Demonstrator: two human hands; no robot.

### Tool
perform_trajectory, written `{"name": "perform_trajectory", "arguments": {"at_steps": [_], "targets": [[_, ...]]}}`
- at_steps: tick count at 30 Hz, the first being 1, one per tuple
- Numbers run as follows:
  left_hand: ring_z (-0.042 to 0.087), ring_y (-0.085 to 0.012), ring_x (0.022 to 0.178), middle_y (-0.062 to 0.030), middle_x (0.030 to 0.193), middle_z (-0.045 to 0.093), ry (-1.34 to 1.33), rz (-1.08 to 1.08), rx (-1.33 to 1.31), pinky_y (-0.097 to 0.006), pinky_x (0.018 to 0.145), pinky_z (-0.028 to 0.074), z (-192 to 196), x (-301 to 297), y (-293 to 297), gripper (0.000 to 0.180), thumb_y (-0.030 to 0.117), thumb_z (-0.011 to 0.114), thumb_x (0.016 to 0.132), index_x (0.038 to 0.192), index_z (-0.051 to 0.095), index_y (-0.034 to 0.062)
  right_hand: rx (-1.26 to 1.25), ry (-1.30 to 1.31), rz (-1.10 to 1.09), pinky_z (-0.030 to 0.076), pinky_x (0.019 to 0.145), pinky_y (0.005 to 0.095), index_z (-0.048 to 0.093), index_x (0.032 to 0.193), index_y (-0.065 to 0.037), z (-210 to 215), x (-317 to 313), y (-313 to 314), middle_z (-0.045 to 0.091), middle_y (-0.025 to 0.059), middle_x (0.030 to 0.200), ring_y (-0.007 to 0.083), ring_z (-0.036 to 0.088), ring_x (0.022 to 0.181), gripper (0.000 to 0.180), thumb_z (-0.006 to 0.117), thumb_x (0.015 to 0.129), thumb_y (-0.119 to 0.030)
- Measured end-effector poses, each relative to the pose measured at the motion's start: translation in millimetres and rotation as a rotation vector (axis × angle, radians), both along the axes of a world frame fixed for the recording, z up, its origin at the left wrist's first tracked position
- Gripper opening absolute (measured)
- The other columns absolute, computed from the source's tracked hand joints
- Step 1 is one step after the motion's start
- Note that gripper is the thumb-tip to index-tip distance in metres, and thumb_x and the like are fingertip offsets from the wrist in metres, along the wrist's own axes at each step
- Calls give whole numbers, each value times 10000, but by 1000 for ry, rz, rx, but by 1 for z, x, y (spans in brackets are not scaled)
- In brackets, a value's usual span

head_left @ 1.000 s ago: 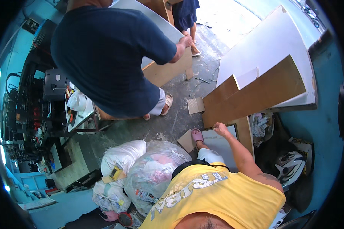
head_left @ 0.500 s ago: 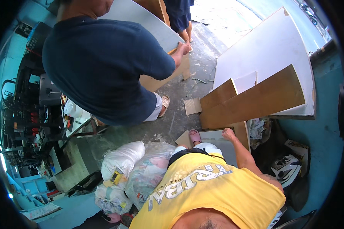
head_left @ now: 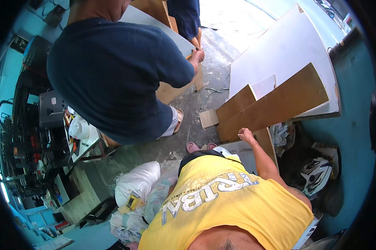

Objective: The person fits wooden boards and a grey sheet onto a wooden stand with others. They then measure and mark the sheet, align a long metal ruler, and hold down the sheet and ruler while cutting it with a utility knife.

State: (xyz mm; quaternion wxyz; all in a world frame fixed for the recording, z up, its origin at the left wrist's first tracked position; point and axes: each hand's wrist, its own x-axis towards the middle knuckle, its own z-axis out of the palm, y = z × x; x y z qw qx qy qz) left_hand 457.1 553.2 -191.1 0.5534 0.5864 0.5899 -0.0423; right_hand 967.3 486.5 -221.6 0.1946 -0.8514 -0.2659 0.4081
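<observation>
The right hand rests its fingers on the lower end of a long brown board. The board is flat and wood-coloured, and it slants up to the right, leaning on a big white panel. A shorter brown board leans just beside it on the left, touching it. The left hand is out of view.

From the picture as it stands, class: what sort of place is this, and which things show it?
Probably a small carpentry workshop: long brown wooden boards and large white sheet panels lean against the blue wall, the person's right hand rests on a board, and cluttered tool shelves stand opposite.
</observation>
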Motion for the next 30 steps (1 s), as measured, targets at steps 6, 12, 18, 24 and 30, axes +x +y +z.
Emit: {"name": "perform_trajectory", "arguments": {"at_steps": [6,12,18,24,30], "targets": [[558,-266,953,-147,1153,521,-11,110,-107,-421,732,454,27,-24,27,497,411,411,876,1194,458,31,-21,50,2,471,775,319,625,933,-14,-7,-31,0,637,141,914,249,609,870,301,646,686,-185],[561,-273,927,-142,1119,544,-38,387,-240,-410,745,451,13,-49,13,483,407,385,887,1165,483,24,-67,70,49,488,679,318,627,925,-35,-32,-52,-20,639,131,815,224,621,727,285,650,676,-172],[589,-262,837,-147,977,608,30,190,-31,-357,713,460,-27,-64,-36,447,389,398,883,1054,557,8,-132,53,68,482,724,330,622,942,-41,-46,-47,-37,637,152,851,248,618,806,296,639,676,-169],[592,-261,823,-148,956,611,151,68,90,-353,706,460,-4,-59,-72,440,386,401,882,1035,563,6,-151,59,175,465,791,339,635,936,-50,-56,-32,-35,633,161,913,291,601,884,297,629,665,-169],[594,-261,810,-150,935,615,201,89,108,-348,699,461,12,-54,-100,434,382,405,881,1015,569,3,-94,50,260,452,821,338,638,935,-50,-57,-23,-9,627,155,946,295,583,929,300,624,667,-185]]}}
